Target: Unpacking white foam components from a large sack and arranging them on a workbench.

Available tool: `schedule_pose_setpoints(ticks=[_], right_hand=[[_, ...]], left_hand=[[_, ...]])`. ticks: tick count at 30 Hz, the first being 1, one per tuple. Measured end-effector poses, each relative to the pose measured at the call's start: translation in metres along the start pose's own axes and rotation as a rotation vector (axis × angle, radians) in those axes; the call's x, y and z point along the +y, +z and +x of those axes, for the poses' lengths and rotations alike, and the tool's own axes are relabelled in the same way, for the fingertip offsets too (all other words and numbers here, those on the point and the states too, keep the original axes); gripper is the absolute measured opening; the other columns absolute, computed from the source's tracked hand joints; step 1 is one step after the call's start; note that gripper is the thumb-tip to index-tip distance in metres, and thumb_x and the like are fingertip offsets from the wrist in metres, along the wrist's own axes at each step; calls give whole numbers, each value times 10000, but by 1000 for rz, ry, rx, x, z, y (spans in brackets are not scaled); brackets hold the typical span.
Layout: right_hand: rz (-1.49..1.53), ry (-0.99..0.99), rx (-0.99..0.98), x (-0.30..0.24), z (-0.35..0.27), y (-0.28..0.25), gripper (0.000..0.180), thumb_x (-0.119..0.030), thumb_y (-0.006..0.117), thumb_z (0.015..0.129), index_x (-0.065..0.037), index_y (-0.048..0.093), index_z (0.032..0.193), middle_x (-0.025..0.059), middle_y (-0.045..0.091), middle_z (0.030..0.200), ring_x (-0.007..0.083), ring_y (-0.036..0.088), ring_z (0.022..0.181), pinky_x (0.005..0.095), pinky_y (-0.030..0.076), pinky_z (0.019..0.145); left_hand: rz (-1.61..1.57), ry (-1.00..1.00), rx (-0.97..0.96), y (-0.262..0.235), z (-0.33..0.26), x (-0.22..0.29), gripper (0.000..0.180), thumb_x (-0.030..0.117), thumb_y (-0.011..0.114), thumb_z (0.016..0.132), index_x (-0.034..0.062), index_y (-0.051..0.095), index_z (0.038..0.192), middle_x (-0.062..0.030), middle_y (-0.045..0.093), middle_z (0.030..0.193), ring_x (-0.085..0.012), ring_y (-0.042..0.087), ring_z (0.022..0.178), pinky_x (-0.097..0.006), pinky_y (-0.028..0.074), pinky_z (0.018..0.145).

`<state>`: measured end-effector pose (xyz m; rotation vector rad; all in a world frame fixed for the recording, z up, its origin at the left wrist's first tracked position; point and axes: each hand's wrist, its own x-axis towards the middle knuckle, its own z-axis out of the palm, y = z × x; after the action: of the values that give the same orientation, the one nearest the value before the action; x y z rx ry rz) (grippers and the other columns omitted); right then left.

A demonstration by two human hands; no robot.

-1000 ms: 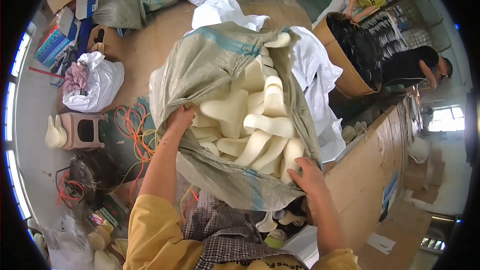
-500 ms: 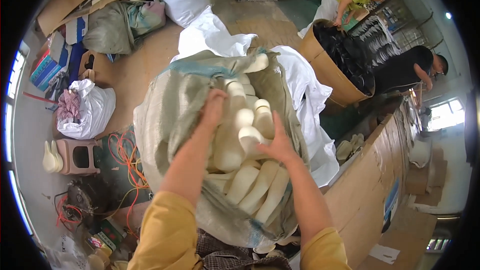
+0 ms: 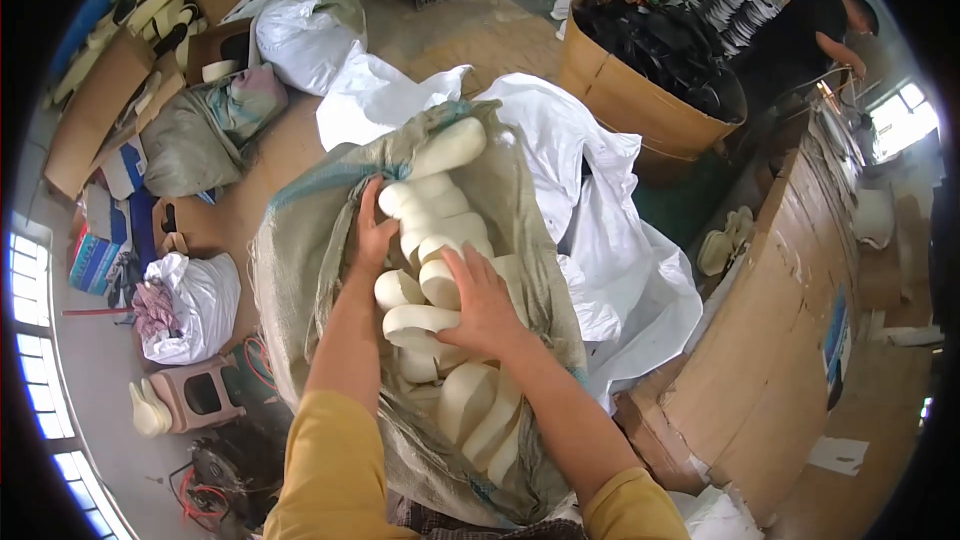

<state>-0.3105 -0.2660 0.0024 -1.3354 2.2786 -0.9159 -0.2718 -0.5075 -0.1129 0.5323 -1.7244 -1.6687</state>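
Note:
A large grey-green woven sack (image 3: 310, 270) lies open in front of me, filled with several cream-white shoe soles (image 3: 440, 200). My left hand (image 3: 372, 237) reaches into the sack's left side and presses against the stack of soles. My right hand (image 3: 480, 305) lies palm-down on top of the soles in the middle of the sack, fingers curled over them. Both yellow sleeves come in from the lower edge.
White plastic sacks (image 3: 600, 200) lie spread beyond the woven sack. A round brown drum (image 3: 640, 110) of black pieces stands at the back right, with two people by it. A cardboard-sided bench (image 3: 790, 340) runs on the right. Bags, boxes and a small stool (image 3: 200, 395) crowd the left.
My hands left the sack's rim and moved inside onto the soles. The sack's mouth has shifted farther from me and the view has tilted forward.

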Motion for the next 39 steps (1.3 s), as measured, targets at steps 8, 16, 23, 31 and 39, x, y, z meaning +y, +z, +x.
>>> schedule_pose_setpoints(ticks=[8,16,23,31,39], right_hand=[[117,-202,211,-19,-63,-1,644,-136,769,519,-113,482,1095,184,424,1208,382,439,1111,466,375,866],[212,-393,215,-87,-94,-43,621,-28,724,503,-100,490,1073,169,436,1175,355,448,1116,423,361,815],[137,-371,251,-114,-114,-116,532,-119,712,516,-71,508,1006,192,437,1127,372,462,1032,454,365,796],[-87,-298,1010,-122,-281,-227,469,-100,671,647,-50,467,1066,252,423,1162,427,441,1049,464,377,827],[-470,634,1591,-123,-643,-236,582,-53,780,479,-75,502,990,209,483,1103,399,463,1032,443,386,887]], left_hand=[[113,85,102,28,-70,127,563,53,471,534,10,544,1090,-81,474,1030,-205,479,962,-269,360,889],[214,274,48,7,-100,232,649,205,484,490,-15,533,1098,-152,452,1187,-270,413,1162,-352,301,1013],[-48,501,-4,68,-84,310,700,336,627,617,-57,502,1183,-153,505,1203,-278,439,1178,-380,317,1018],[-239,1581,-252,333,-174,446,628,373,441,747,-60,475,1201,-207,508,1195,-327,499,1105,-432,423,932],[-692,179,-1579,576,-528,487,549,175,501,548,9,551,1069,-76,530,1030,-190,494,1009,-276,371,907]])
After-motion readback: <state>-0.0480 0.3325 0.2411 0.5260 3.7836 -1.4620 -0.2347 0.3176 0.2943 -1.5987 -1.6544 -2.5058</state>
